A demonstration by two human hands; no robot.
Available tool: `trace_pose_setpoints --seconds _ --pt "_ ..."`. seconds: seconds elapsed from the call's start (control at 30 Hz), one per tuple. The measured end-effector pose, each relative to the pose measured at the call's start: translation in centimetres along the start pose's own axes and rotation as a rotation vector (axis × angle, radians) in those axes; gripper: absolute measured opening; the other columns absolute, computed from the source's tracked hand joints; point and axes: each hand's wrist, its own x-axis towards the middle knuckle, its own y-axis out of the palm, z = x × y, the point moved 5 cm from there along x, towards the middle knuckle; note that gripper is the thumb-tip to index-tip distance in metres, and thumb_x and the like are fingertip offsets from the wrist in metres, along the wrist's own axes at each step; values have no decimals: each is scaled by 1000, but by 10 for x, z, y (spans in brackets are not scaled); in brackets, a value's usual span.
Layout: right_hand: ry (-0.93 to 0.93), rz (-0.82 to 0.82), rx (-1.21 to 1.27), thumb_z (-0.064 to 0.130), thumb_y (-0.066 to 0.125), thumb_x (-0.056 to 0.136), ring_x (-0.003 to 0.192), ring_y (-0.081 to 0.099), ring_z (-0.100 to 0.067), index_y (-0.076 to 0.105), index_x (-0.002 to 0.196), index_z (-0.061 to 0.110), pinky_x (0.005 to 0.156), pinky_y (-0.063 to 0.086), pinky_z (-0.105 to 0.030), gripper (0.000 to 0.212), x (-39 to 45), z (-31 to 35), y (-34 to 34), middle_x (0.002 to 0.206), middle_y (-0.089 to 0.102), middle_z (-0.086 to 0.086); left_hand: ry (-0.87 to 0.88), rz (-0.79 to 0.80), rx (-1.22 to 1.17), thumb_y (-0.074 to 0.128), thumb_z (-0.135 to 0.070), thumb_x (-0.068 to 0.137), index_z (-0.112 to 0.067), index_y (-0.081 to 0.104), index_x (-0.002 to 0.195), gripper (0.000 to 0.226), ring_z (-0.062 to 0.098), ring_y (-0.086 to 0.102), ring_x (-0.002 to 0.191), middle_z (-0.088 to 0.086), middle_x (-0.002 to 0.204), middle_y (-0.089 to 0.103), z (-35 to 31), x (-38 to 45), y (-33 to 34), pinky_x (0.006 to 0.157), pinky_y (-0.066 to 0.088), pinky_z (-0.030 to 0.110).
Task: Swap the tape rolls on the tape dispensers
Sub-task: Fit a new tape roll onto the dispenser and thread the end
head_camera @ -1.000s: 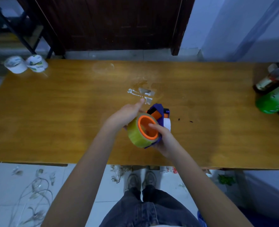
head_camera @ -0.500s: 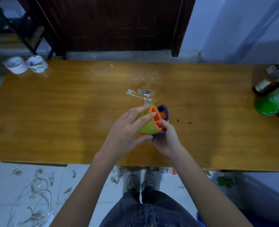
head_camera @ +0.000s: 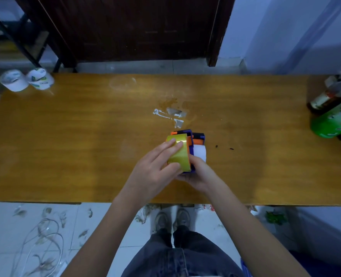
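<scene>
A yellow tape roll (head_camera: 180, 156) sits on an orange hub in a purple tape dispenser (head_camera: 185, 133) over the middle of the wooden table (head_camera: 75, 146). My left hand (head_camera: 155, 170) lies over the roll's left side, fingers and thumb pressed on its yellow face. My right hand (head_camera: 199, 174) grips the dispenser from below and the right. Right beside it stands a second purple dispenser (head_camera: 199, 137) with a white tape roll (head_camera: 200, 151). Two white tape rolls (head_camera: 26, 79) lie at the far left corner.
Torn white tape scraps (head_camera: 170, 114) stick to the table just beyond the dispensers. A green bottle (head_camera: 333, 122) and other bottles crowd the right end. A dark door stands behind the table. My shoes and loose wire are on the floor below.
The dispenser with the yellow roll has turned from showing its orange hub face to showing the roll's yellow band. My left hand moved from behind the roll onto its outer face.
</scene>
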Motion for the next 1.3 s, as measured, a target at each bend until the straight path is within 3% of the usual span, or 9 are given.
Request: trace_pose_setpoints --seconds 0.2,0.33,0.5,0.67,0.77,0.83,1.0,1.13,1.3 --pt "-12 -27 -184 9 53 91 88 68 -23 61 107 9 70 59 -34 18 6 4 0 99 69 -11 -3 45 -10 58 -22 89 -8 65 74 21 35 51 125 18 127 61 6 -3 -3 97 48 43" --pt "-9 -50 -293 5 52 90 90 65 -24 62 99 11 78 56 -36 15 5 6 2 99 67 -13 3 -25 -19 58 -23 88 -7 67 69 26 33 58 117 16 118 66 4 0 -10 98 48 43" --pt "-73 10 -380 3 54 89 80 65 -22 61 99 11 70 56 -32 15 4 5 13 91 67 -11 -32 -126 -52 63 -25 85 -12 70 68 22 20 68 103 6 105 73 4 0 -26 86 45 29" --pt "-175 -25 -429 -8 60 82 81 67 -21 61 96 18 67 58 -32 29 6 0 15 91 68 -7 -223 -138 -167 65 -30 80 -17 75 77 16 7 71 69 -6 76 75 11 2 -41 66 51 23" --pt "-205 -46 -479 -8 60 82 82 66 -18 59 106 13 71 57 -34 32 4 2 15 90 68 -3 -517 -128 -400 68 -28 79 -14 68 76 15 11 67 59 -1 74 73 28 8 -52 55 54 35" --pt "-220 -54 -533 -10 60 81 84 65 -17 58 113 10 72 56 -33 37 3 1 13 92 67 -2 -702 -98 -599 74 -14 77 -13 63 73 12 14 68 59 3 72 72 42 13 -54 59 55 35" --pt "-226 -26 -540 -12 57 82 74 66 -6 57 108 15 61 56 -22 37 -1 5 17 86 66 2 -802 -59 -755 71 -1 79 -6 60 68 16 4 63 50 -7 53 68 58 30 -54 52 48 13" --pt "-236 16 -540 -11 58 83 67 67 0 60 100 20 58 56 -21 35 -4 14 21 85 66 5 -867 -80 -795 70 -2 80 -6 59 68 16 3 62 46 -8 47 66 69 38 -53 46 47 14" --pt "-298 97 -627 -12 60 81 76 66 3 57 117 4 64 52 -16 39 -14 15 29 89 67 4 -935 -155 -701 68 -6 83 -14 57 67 21 1 62 43 -12 47 65 96 46 -65 42 44 14"
